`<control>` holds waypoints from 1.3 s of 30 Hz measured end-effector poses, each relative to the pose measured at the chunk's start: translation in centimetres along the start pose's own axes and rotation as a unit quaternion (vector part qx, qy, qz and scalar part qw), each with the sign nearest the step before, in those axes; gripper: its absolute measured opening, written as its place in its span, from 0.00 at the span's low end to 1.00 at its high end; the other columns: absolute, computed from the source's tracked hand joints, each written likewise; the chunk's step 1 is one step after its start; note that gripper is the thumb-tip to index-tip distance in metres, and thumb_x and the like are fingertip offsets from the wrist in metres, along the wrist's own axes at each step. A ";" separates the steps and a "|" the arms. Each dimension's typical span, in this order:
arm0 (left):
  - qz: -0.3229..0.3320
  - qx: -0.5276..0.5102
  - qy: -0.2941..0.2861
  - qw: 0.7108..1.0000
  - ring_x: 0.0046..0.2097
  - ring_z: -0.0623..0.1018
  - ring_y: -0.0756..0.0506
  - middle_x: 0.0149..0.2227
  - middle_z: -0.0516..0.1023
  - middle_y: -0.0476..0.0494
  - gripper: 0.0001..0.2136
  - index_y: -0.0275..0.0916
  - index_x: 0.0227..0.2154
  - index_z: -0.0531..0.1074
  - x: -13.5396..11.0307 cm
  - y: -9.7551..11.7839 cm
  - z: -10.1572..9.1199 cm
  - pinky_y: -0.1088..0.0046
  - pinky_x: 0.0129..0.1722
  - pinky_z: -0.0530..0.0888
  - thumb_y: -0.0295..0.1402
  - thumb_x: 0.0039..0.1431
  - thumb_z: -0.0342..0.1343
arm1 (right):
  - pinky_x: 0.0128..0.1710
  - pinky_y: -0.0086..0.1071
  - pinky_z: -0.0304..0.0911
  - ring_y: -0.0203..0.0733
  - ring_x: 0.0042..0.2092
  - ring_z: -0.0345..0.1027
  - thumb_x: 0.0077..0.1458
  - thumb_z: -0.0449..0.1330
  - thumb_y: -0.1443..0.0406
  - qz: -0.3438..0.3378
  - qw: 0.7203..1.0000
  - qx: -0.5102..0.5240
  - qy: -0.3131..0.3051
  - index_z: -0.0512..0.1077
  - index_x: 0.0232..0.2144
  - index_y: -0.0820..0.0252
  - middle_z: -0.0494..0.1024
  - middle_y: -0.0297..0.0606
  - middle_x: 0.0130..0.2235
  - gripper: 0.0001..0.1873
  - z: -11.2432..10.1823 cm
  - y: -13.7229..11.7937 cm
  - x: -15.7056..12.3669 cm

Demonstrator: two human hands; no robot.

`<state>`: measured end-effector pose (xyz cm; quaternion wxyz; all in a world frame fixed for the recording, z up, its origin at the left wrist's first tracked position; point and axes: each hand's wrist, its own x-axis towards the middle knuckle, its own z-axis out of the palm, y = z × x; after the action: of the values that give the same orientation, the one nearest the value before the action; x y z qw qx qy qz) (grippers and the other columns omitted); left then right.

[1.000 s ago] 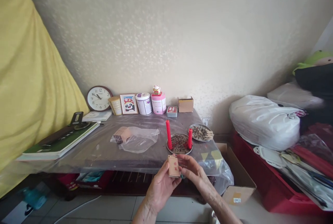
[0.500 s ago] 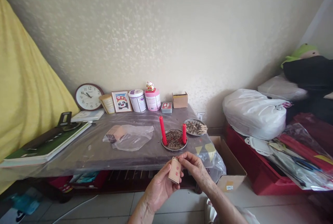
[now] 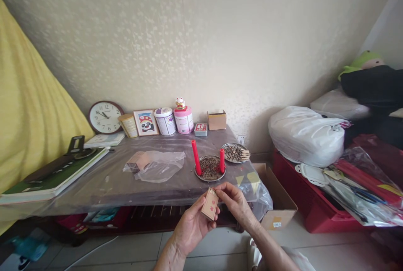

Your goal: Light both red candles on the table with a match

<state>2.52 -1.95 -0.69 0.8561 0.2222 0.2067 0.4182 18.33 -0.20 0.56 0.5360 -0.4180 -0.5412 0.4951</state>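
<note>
My left hand (image 3: 190, 225) holds a small tan matchbox (image 3: 210, 204) with red print, tilted, in front of the table's near edge. My right hand (image 3: 234, 200) has its fingers pinched at the box's top end; what they grip is too small to make out. Just beyond, on the plastic-covered low table (image 3: 110, 183), stands a round metal dish (image 3: 210, 168) of dark bits with a tall red candle (image 3: 195, 157) and a shorter red candle (image 3: 222, 160) upright in it.
A second metal dish of wooden sticks (image 3: 236, 152) sits behind. A clear bag (image 3: 159, 165), books (image 3: 53, 174), a clock (image 3: 104, 117), tins and a small box (image 3: 216, 119) line the table. An open carton (image 3: 277, 199) and red bin with bags (image 3: 307, 136) stand at right.
The view has swung slightly right and down. My hands have tilted the matchbox and my right fingers have closed at its top end.
</note>
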 end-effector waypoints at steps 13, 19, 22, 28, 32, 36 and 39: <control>-0.040 0.034 0.037 0.998 0.27 0.74 0.49 0.29 0.77 0.37 0.13 0.31 0.41 0.70 -0.2 0.6 0.4 0.76 0.26 0.66 0.36 0.61 0.49 | 0.38 0.31 0.65 0.38 0.37 0.69 0.60 0.52 0.68 -0.205 0.936 -0.273 -0.082 0.73 0.35 0.57 0.73 0.38 0.35 0.09 -1.0 -0.2 -0.3; -0.047 0.054 0.039 0.997 0.27 0.74 0.48 0.28 0.78 0.37 0.12 0.32 0.40 0.70 -0.3 0.7 0.1 0.76 0.24 0.65 0.36 0.59 0.49 | 0.38 0.32 0.65 0.39 0.37 0.70 0.59 0.53 0.69 -0.183 0.934 -0.292 -0.094 0.73 0.35 0.57 0.74 0.37 0.35 0.08 -1.2 -0.4 -0.3; -0.050 0.064 0.039 0.996 0.26 0.74 0.49 0.28 0.77 0.37 0.12 0.32 0.39 0.70 -0.4 0.8 0.0 0.76 0.23 0.64 0.36 0.59 0.50 | 0.39 0.32 0.65 0.39 0.37 0.70 0.59 0.54 0.69 -0.176 0.934 -0.293 -0.108 0.72 0.33 0.56 0.74 0.37 0.35 0.07 -1.3 -0.6 -0.3; -0.067 0.076 0.042 0.994 0.24 0.72 0.50 0.26 0.76 0.39 0.13 0.32 0.39 0.70 -0.5 0.9 -0.2 0.77 0.21 0.62 0.37 0.59 0.49 | 0.37 0.31 0.64 0.39 0.36 0.69 0.58 0.55 0.68 -0.166 0.931 -0.301 -0.119 0.72 0.33 0.56 0.74 0.35 0.33 0.06 -1.5 -0.7 -0.4; -0.072 0.081 0.033 0.994 0.24 0.72 0.50 0.26 0.76 0.40 0.13 0.32 0.37 0.70 -0.5 0.9 -0.4 0.77 0.21 0.62 0.38 0.59 0.49 | 0.38 0.31 0.64 0.39 0.37 0.70 0.58 0.55 0.69 -0.160 0.931 -0.299 -0.138 0.73 0.35 0.56 0.74 0.36 0.35 0.07 -1.7 -0.8 -0.4; -0.081 0.089 0.028 0.992 0.23 0.71 0.50 0.25 0.75 0.41 0.13 0.33 0.37 0.70 -0.5 1.0 -0.4 0.77 0.20 0.61 0.38 0.58 0.49 | 0.37 0.30 0.63 0.39 0.36 0.69 0.56 0.56 0.69 -0.153 0.928 -0.307 -0.145 0.73 0.32 0.57 0.74 0.35 0.33 0.06 -1.8 -1.0 -0.4; -0.087 0.095 0.030 0.991 0.23 0.71 0.50 0.25 0.75 0.41 0.13 0.33 0.38 0.70 -0.5 1.0 -0.3 0.77 0.20 0.61 0.38 0.58 0.50 | 0.35 0.30 0.63 0.39 0.34 0.68 0.56 0.56 0.70 -0.149 0.924 -0.321 -0.146 0.72 0.31 0.57 0.74 0.34 0.32 0.05 -1.9 -1.2 -0.5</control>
<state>1.42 -1.77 -0.31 0.8576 0.2711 0.2900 0.3271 20.31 -0.70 1.55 0.3556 -0.4055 -0.7994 0.2646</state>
